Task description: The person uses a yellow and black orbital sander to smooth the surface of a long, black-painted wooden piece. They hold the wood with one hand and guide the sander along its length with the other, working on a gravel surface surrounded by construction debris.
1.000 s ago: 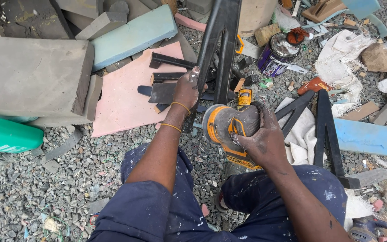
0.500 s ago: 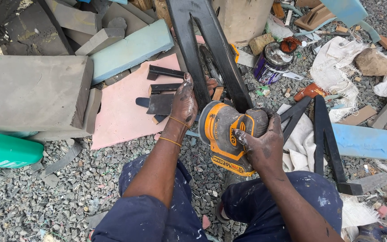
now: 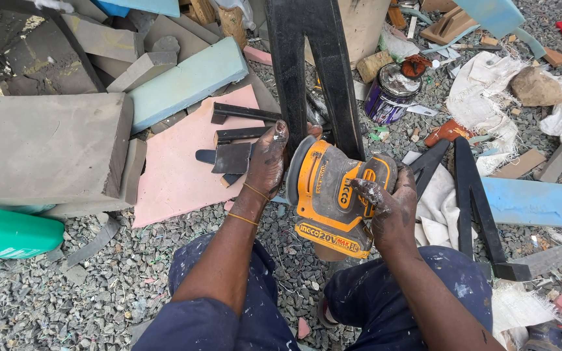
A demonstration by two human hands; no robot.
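Right hand clasps an orange sander at frame centre; left hand grips the black frame just left, its long axis running toward the top.

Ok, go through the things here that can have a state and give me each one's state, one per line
Sander: gripped by the right hand, pad against the black piece.
Black piece: upright, steadied by the left hand.
Paint tin: lid on, standing.
Green bottle: lying on its side.
Pink sheet: flat on the gravel.
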